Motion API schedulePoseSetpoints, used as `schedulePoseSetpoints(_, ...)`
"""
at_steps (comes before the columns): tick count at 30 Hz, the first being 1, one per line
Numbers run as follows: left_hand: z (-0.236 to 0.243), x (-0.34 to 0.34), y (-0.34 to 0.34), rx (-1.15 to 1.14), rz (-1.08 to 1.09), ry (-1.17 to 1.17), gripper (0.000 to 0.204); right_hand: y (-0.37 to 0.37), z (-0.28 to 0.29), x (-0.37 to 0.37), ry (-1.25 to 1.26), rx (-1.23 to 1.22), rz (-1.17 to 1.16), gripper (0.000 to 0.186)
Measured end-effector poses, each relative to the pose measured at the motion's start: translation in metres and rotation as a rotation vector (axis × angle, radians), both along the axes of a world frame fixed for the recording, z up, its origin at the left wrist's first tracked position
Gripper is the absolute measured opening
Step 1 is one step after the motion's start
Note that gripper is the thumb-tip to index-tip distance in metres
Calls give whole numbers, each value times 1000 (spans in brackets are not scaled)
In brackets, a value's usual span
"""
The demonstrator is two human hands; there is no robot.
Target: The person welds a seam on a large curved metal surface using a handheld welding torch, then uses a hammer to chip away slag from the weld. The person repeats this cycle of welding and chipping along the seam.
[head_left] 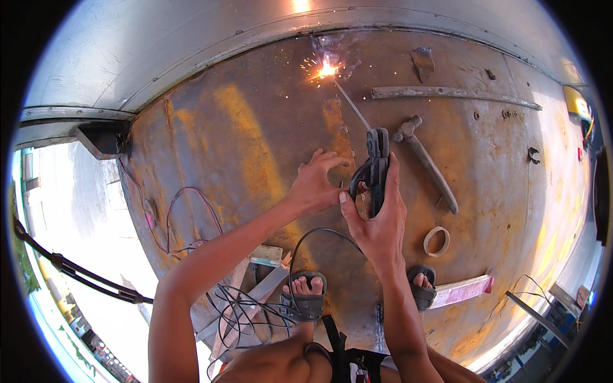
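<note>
My right hand grips a black electrode holder, which clamps a thin grey rod. The rod's far tip is in a bright sparking arc with smoke, near the base of the metal wall. My left hand is just left of the holder, fingers apart and curved, with nothing visible held. A hammer lies right of the holder, and a long metal bar lies beyond it on the rusty steel floor.
Cables and wooden pieces lie by my sandalled feet. A ring, a pale red-marked board and small metal bits are at right, with a yellow helmet-like object at the far right. A dark bracket juts out at left.
</note>
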State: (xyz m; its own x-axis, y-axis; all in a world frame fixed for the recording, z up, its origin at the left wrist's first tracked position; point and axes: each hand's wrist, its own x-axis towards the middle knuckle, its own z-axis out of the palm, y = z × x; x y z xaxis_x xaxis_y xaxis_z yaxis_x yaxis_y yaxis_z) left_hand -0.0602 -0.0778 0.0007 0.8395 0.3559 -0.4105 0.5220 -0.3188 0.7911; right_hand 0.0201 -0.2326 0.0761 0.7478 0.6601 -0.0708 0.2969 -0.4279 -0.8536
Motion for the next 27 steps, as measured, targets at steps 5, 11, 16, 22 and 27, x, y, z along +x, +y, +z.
schedulePoseSetpoints(5, -1, -1, -1, 5, 6, -1, 79, 0, -1, 0, -8, 20, 4, 98)
schedulePoseSetpoints(11, -2, 0, 0, 2, 3, -11, 80, 0, 0, 0, 3, 14, -4, 98)
schedulePoseSetpoints(16, -3, 0, 0, 0, 4, -6, 80, -1, -3, 0, -27, 28, 5, 98)
schedulePoseSetpoints(22, -5, -2, 0, 11, -5, -27, 81, -1, -3, 1, -30, 27, 7, 97)
schedulePoseSetpoints(27, -5, -1, 0, 16, -5, -3, 80, -1, -2, 0, -27, 12, 4, 98)
